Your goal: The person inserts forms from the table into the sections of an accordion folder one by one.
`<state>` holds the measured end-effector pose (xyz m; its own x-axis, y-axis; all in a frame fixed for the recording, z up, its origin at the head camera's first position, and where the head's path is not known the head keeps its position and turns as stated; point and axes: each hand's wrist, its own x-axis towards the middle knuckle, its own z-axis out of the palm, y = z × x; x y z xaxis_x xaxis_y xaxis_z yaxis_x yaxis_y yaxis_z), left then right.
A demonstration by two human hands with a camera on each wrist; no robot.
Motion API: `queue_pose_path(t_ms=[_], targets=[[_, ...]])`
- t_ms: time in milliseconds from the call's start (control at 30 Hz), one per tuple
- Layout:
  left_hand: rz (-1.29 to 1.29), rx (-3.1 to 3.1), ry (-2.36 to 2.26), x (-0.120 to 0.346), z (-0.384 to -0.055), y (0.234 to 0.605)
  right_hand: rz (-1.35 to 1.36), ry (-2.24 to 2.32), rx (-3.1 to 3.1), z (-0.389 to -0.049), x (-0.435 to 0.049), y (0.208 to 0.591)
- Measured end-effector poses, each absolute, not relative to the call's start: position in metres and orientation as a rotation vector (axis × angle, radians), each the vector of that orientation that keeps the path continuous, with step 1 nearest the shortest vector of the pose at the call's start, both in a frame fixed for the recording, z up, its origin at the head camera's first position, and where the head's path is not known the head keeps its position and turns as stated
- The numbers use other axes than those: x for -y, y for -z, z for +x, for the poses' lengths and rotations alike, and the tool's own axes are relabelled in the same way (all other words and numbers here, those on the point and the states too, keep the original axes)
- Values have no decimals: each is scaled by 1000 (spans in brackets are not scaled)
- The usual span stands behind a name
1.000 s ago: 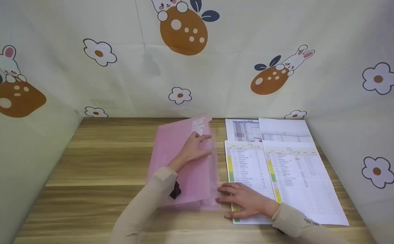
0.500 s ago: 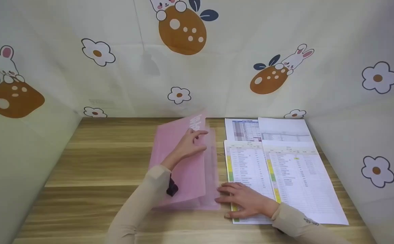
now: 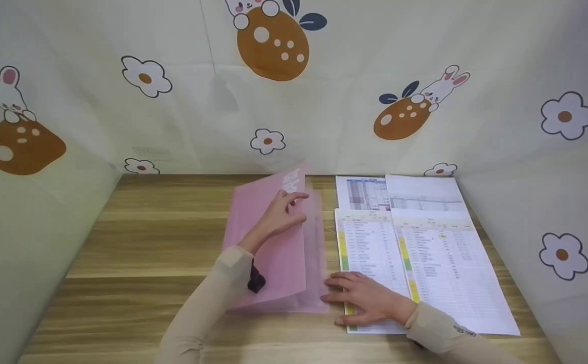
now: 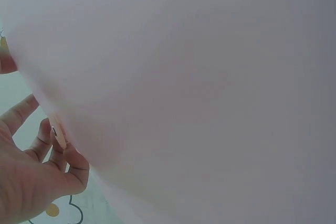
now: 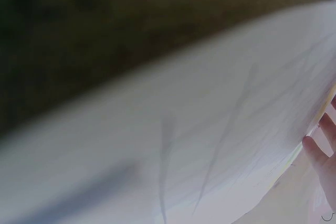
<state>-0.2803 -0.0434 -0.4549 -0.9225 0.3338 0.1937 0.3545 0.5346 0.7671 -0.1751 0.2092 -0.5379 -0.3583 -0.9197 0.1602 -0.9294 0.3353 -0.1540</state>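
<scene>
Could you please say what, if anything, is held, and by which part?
The left hand holds the pink folder by its cover's raised right edge; the right hand grips nothing.

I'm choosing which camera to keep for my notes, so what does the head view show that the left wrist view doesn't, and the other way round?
Only the head view: the printed papers, the right hand resting on their edge, the wooden table and the white lettering.

Only the left wrist view: the palm side of the left hand and a small peach-coloured piece by its fingers, which I can't identify.

Both: the left hand, the pink folder and the flower-print backdrop.
</scene>
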Motion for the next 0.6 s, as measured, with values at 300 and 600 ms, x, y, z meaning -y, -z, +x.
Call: queue_pose_path(t_ms=[300, 600], targets=[[-625, 2702, 1376, 43, -279, 457, 1730, -371, 2564, -174, -210, 536], [-616, 2692, 1406, 42, -279, 456, 1650, -500, 2542, -183, -218, 526]])
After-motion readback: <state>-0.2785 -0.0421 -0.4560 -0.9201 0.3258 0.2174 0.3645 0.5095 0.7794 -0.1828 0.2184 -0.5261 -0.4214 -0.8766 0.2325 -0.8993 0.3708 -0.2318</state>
